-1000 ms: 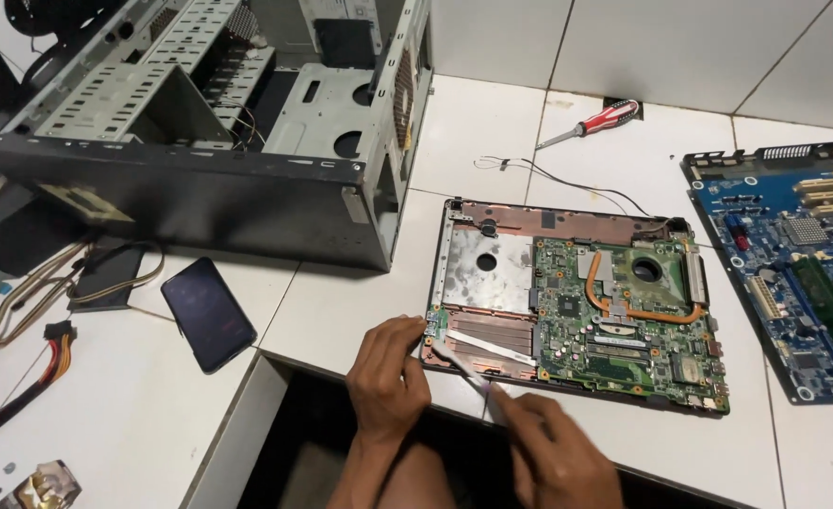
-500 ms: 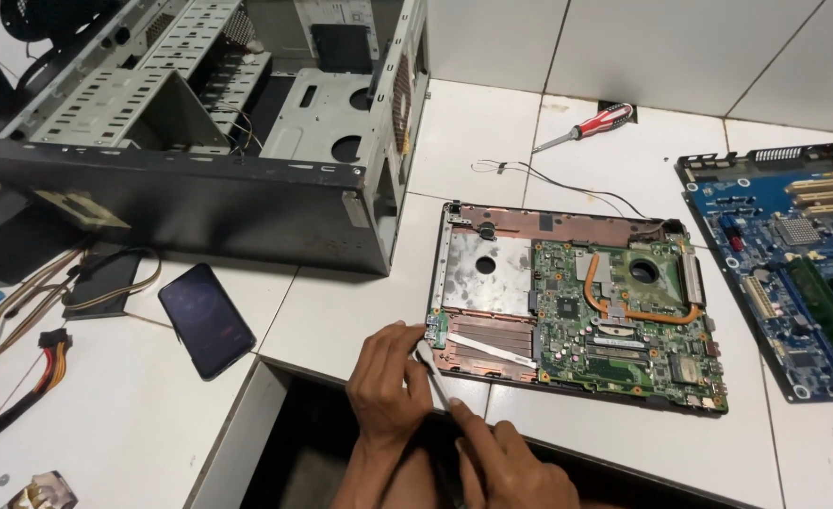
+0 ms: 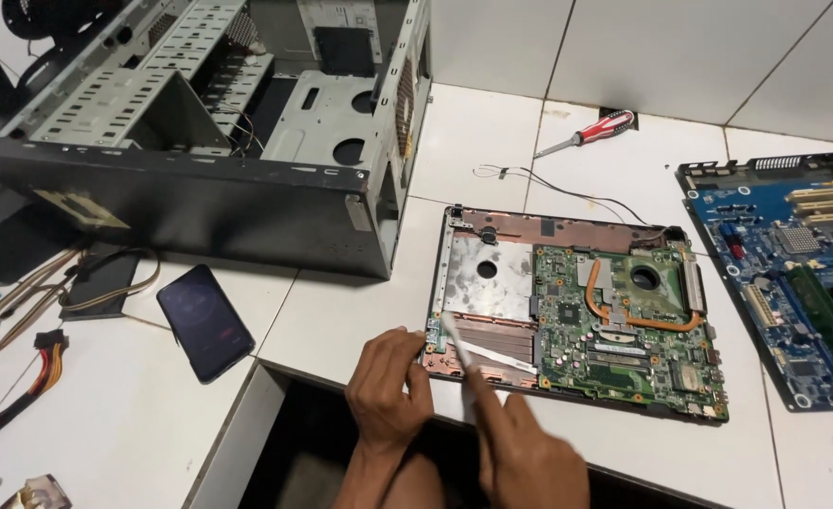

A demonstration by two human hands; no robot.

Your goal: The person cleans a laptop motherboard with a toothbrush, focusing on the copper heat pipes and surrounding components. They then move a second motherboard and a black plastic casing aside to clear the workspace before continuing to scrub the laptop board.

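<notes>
Head view: an opened laptop base (image 3: pixel 577 311) lies on the white tiled counter (image 3: pixel 341 320), its green circuit board and copper heat pipe bare, close to the counter's near edge. The left hand (image 3: pixel 388 386) rests at the base's near left corner, fingers curled and touching the edge of the casing; whether it grips anything there cannot be told. The right hand (image 3: pixel 525 457) sits just beside it, lower and nearer the camera, closed around a thin white tool (image 3: pixel 463 353) whose tip reaches the small connector area at that same corner. The two hands are close together but not touching, and they cover part of the base's front rim.

Left of the hands a dark phone (image 3: pixel 204 320) lies flat near the counter edge. Behind it an empty grey desktop case (image 3: pixel 218 141) lies on its side, open face up, just beside the laptop base's far left corner. A bundle of coloured cables (image 3: pixel 20 358) trails at the far left. A red-handled screwdriver (image 3: pixel 591 132) lies well behind the base, and a blue motherboard (image 3: pixel 793 273) lies to its right
</notes>
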